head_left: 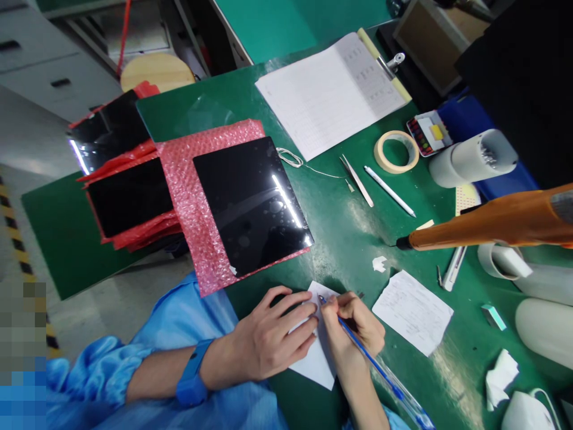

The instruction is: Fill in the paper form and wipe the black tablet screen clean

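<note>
My left hand (273, 340) lies flat with fingers spread on a small white paper slip (316, 361) at the near edge of the green table (340, 233). My right hand (353, 328) is closed around a blue pen (371, 364), whose tip touches the slip's upper part. A blue band sits on my left wrist. Just beyond my hands a glossy black panel (250, 203) rests on pink bubble wrap (188, 197).
A stack of black panels in red wrap (120, 179) sits at left. A clipboard with paper (331, 92), tape roll (396, 151), tweezers (357, 179), white pen (388, 190), second paper note (412, 310) and an orange tool (492, 224) lie to the right.
</note>
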{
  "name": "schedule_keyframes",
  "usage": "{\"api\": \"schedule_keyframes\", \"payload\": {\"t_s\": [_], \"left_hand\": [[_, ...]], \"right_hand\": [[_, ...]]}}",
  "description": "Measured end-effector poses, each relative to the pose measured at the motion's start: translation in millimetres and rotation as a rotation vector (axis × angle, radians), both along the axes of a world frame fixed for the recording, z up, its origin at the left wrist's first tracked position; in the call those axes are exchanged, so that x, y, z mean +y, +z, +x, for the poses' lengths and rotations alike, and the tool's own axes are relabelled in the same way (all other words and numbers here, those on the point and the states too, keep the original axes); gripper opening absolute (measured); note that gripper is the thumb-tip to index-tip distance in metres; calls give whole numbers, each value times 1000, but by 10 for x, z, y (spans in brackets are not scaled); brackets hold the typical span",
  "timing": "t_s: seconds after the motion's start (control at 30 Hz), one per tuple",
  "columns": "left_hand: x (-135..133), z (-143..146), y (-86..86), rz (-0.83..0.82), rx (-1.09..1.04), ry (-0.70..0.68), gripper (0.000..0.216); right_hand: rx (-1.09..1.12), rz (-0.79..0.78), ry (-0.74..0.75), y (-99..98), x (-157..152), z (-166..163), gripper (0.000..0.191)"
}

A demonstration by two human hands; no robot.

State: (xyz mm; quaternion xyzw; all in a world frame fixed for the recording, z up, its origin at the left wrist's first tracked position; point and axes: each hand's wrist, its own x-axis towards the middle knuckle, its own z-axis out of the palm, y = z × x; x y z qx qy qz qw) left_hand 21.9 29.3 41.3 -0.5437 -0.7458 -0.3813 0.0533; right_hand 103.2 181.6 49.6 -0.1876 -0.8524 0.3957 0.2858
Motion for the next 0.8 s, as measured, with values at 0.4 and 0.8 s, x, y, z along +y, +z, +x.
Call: {"api": "schedule_keyframes", "payload": {"t_s": [0.4,0.8], "left_hand": [[-29,-6,11,-31,-37,-21,19],[-33,-15,10,-53,-30,-36,18]], "right_hand": [[49,-138,-81,49,119,74,43],[44,-271,-231,6,256,119,46]]}}
